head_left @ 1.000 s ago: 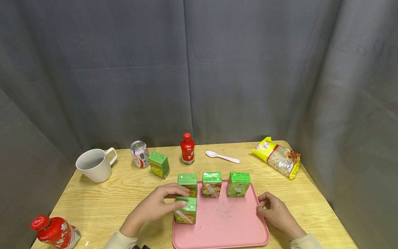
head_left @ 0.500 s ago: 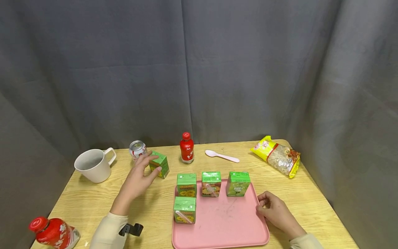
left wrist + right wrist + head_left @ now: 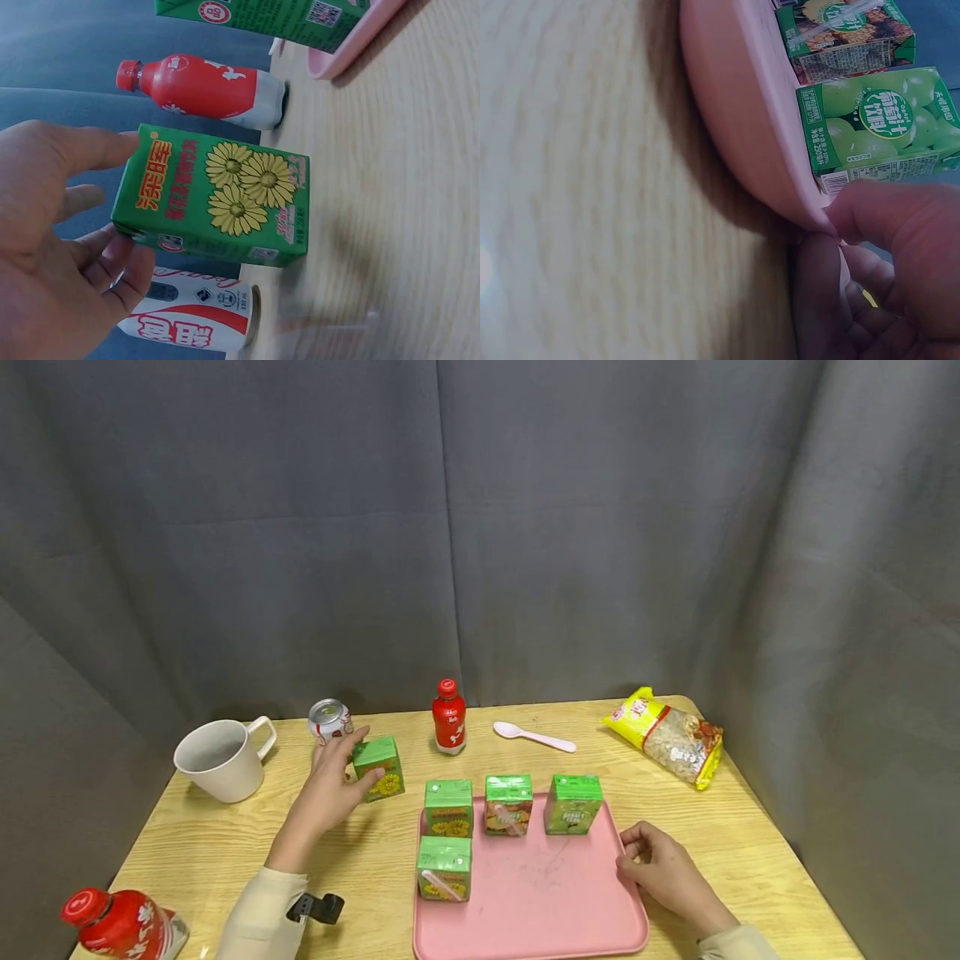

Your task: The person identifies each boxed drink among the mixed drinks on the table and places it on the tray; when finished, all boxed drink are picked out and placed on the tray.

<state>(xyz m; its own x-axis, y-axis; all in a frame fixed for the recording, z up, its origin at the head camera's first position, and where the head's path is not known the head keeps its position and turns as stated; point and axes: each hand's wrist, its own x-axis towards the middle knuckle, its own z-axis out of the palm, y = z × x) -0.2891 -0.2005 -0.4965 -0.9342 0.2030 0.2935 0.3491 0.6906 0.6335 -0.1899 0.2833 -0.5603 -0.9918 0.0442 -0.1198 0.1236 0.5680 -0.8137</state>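
My left hand point(image 3: 330, 785) holds a green drink carton point(image 3: 381, 770) by its upper end, thumb on one side and fingers on the other. Yellow flowers decorate the front of this carton point(image 3: 225, 191) in the left wrist view. My right hand point(image 3: 663, 872) pinches the right rim of a pink tray point(image 3: 555, 910); in the right wrist view the thumb and forefinger meet at the tray's edge point(image 3: 739, 112). Two flower cartons stand along the tray's left side, a rear one point(image 3: 448, 806) and a front one point(image 3: 444, 870). A pineapple carton point(image 3: 508, 806) and a grape carton point(image 3: 573, 806) stand at its back.
Behind my left hand is a soda can point(image 3: 330, 718), with a grey mug point(image 3: 225, 764) to its left. One red bottle point(image 3: 448, 718) stands at the back, another red bottle point(image 3: 127, 927) at front left. A pink spoon point(image 3: 534, 737) and a yellow snack bag point(image 3: 667, 735) lie behind the tray.
My left hand has left the front flower carton on the tray, reached back left and taken hold of the carton near the can, which has turned slightly. My right hand stays at the tray.
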